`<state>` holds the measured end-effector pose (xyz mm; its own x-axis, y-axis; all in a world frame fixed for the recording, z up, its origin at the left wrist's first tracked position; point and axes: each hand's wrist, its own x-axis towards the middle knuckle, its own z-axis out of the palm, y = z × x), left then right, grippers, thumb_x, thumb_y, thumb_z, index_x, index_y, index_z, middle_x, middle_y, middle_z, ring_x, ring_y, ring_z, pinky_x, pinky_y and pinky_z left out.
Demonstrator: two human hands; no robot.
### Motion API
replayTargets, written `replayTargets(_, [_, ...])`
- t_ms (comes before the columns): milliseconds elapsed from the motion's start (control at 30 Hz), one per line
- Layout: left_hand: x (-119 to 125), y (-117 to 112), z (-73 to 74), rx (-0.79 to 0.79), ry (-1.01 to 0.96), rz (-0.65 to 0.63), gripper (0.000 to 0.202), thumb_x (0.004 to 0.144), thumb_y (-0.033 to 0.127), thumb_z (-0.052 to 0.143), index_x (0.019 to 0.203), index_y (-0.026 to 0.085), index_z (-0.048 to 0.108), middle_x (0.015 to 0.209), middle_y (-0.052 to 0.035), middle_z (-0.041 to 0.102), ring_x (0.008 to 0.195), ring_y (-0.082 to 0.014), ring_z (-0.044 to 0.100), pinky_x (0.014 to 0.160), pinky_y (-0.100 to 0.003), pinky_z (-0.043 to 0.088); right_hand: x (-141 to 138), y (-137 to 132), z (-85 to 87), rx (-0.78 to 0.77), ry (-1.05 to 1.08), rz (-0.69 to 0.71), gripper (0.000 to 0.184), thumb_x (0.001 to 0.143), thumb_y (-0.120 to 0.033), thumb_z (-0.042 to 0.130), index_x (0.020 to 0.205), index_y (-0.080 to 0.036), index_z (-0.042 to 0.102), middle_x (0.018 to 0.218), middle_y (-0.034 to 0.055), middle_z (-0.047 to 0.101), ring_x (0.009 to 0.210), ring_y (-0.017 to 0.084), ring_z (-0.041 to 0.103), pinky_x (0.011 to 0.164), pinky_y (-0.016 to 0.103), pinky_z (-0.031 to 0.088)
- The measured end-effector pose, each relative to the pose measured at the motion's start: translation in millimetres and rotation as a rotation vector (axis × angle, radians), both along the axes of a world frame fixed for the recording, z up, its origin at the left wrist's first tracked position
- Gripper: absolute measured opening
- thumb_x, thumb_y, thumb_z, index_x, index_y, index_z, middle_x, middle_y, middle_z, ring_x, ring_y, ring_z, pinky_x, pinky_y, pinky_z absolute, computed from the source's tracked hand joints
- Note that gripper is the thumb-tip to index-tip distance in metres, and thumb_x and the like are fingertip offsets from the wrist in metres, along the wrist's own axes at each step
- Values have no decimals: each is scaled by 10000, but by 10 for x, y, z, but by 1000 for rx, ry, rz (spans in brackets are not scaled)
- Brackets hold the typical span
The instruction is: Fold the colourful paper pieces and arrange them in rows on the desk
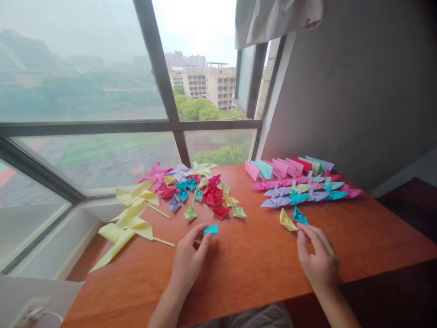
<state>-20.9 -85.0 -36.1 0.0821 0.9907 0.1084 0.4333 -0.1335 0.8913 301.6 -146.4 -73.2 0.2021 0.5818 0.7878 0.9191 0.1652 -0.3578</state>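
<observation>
Handwork w/ small folded paper is going on at a reddish-brown wood-look table point(246, 259), the two bare hands working well apart. L hand point(191, 255) is pinching a small bright-blue folded-paper pc point(211, 230) b/w thumb & fingers, clamped on it, the pc sitting at approx. 1 o'clock of that hand. R hand point(321, 262) is holding its thumb & fingertips close together at the near edge of a blue folded-paper boat point(299, 216), which is lying at approx. 11 o'clock of it; whether they're gripping or only touching, can't tell. A pale-yellow folded-paper boat point(287, 220) is lying just beside the blue one, at approx. 10.

Step in hand, as I'm judging it: handling small pcs singly, one held L, one being set or adjusted R. Next move is prob. calling for R fingers clearing the blue boat w/o nudging its yellow neighbour, & a light pinch on the L side so the pc isn't creasing.

From L hand, a mixed-colour cluster of small folded-paper boats point(213, 196) is spreading at 12–1; two pale-yellow paper pinwheels on sticks point(124, 228) are lying at approx. 10. From R hand, rows of winged folded-paper figures point(298, 197) are sitting at 12, w/ standing folded-paper wedges point(280, 167) lining up behind.
</observation>
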Motion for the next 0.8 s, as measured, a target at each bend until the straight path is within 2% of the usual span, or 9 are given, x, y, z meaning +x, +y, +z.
replayTargets(67, [34,-34,-1,-47,-101,-10,400,848,505,598,1024,161,706,878,-63,743,760,-213,674,690,-281,528,-287,-52,0,-38,25,135,223,910,-165,544,1103,-197,649,993,88,694,915,211,653,840,351,527])
replayTargets(200, [119,-162,-6,-113,-259,-31,421,825,517,622,1008,149,713,841,-62,740,767,-218,669,692,-274,526,-826,-77,10,-222,48,369,287,918,-172,526,1191,-213,603,1052,87,678,978,212,648,842,344,550])
replayTargets(333, [169,-307,13,-133,-289,-56,377,832,485,632,975,146,713,831,-56,731,734,-193,650,672,-250,511,-1125,-9,70,-323,37,511,364,918,-192,531,1282,-206,536,1090,92,674,980,218,649,835,364,559])
replayTargets(500, [169,-372,29,-122,-276,-91,346,864,467,599,923,143,703,762,-40,704,673,-167,613,638,-232,491,-1232,19,131,-381,13,663,426,893,-192,573,1313,-200,503,1051,86,685,922,221,652,788,367,556])
replayTargets(633, [170,-385,0,-95,-184,-152,328,912,449,541,924,157,691,783,-37,700,696,-168,611,641,-230,477,-1200,-14,119,-309,73,676,282,910,-128,534,1174,-214,587,907,48,693,804,182,642,734,321,537])
replayTargets(800, [188,-424,-37,-29,4,-212,297,951,419,496,994,184,673,802,-27,696,677,-157,605,631,-227,452,-1158,3,108,-287,164,646,215,907,-107,527,1050,-218,642,883,44,688,818,174,641,743,299,522])
